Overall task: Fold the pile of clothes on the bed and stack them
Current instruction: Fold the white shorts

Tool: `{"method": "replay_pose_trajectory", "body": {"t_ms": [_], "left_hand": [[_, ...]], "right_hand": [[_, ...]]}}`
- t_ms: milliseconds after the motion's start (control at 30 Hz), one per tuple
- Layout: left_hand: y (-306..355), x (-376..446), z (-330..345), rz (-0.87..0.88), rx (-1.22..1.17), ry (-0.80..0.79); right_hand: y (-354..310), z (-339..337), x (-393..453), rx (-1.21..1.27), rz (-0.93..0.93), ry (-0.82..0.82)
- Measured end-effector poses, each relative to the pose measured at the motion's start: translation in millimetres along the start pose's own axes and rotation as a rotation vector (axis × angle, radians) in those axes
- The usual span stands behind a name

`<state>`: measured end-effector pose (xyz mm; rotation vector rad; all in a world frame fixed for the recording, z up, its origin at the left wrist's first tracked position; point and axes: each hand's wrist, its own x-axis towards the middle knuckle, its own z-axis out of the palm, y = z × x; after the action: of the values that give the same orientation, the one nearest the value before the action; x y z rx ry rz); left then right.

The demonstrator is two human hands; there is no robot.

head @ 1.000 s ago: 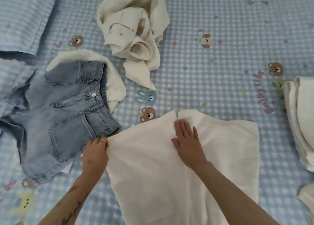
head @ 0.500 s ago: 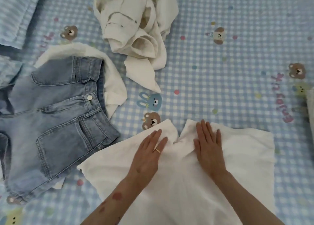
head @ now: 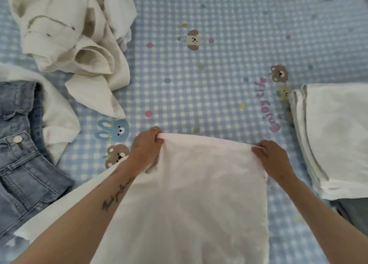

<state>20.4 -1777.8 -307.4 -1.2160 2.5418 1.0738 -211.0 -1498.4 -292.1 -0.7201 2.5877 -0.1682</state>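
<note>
White cotton garment pinched at both far corners, half folded on the checked blue bedsheet point(head: 219, 64).

Denim shorts in faded blue point(head: 22, 160) lie at the left over one white garment point(head: 57, 116), with one crumpled cream jacket point(head: 73, 36) behind them; these three wait unfolded. In the middle, the left hand point(head: 146, 146) closes its fingers on the far left corner of the thin white cloth point(head: 195, 194), and the right hand point(head: 272, 158) grips the far right corner the same way. At the right stands one stack of folded white pieces point(head: 334, 136), maybe on something grey, but this part is unclear. I think the fold may go crooked if one hand pulls more, and the loose flap under the left arm can bunch inside.
</note>
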Motion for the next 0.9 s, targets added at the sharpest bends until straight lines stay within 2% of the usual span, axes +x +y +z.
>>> {"method": "replay_pose_trajectory", "body": {"t_ms": [67, 133, 167, 200, 233, 300, 367, 400, 500, 567, 600, 667, 700, 733, 767, 800, 867, 900], "left_hand": [[1, -2, 8, -0.024, 0.030, 0.002], [-4, -4, 4, -0.120, -0.039, 0.000], [-14, -6, -2, -0.145, -0.022, 0.012], [-25, -8, -10, -0.153, 0.041, -0.019], [-39, -12, -20, -0.145, 0.085, -0.084], [-56, -21, -36, -0.174, -0.004, -0.291], [-61, -25, -47, -0.173, -0.042, -0.404], [-64, -25, -50, -0.169, -0.035, -0.367], [-70, -20, -49, -0.295, -0.104, -0.020], [-70, -23, -40, -0.356, -0.081, 0.091], [-68, -27, -35, -0.347, -0.050, 0.153], [-55, -41, -26, -0.175, 0.011, 0.349], [-50, -51, -20, 0.004, 0.054, 0.417], [-46, -63, -11, 0.211, 0.144, 0.414], [-49, -76, 0, 0.400, 0.272, 0.322], [-55, -86, 10, 0.507, 0.399, 0.175], [-72, -97, 19, 0.464, 0.556, -0.069], [-78, -97, 17, 0.403, 0.598, -0.105]], "right_hand": [[0, 0, 6, 0.024, 0.074, 0.004], [-12, 0, 0, 0.037, 0.152, 0.164], [-26, 3, -9, 0.041, 0.107, 0.287], [-46, 7, -25, 0.061, -0.013, 0.378], [-72, 17, -45, 0.097, -0.172, 0.388], [-125, 49, -86, 0.102, -0.515, 0.243], [-170, 86, -113, -0.011, -0.733, 0.046], [-184, 100, -117, -0.072, -0.759, -0.014], [-189, 122, -98, -0.229, -0.618, -0.087], [-180, 129, -87, -0.249, -0.583, -0.128], [-178, 130, -86, -0.235, -0.583, -0.099], [-179, 127, -94, -0.160, -0.563, -0.046], [-178, 126, -100, -0.110, -0.559, -0.020], [-173, 125, -107, -0.082, -0.566, -0.001], [-167, 125, -114, -0.084, -0.584, 0.001], [-156, 126, -118, -0.111, -0.595, 0.003], [-123, 122, -116, -0.179, -0.536, -0.023], [-102, 116, -114, -0.204, -0.472, -0.029]]}}
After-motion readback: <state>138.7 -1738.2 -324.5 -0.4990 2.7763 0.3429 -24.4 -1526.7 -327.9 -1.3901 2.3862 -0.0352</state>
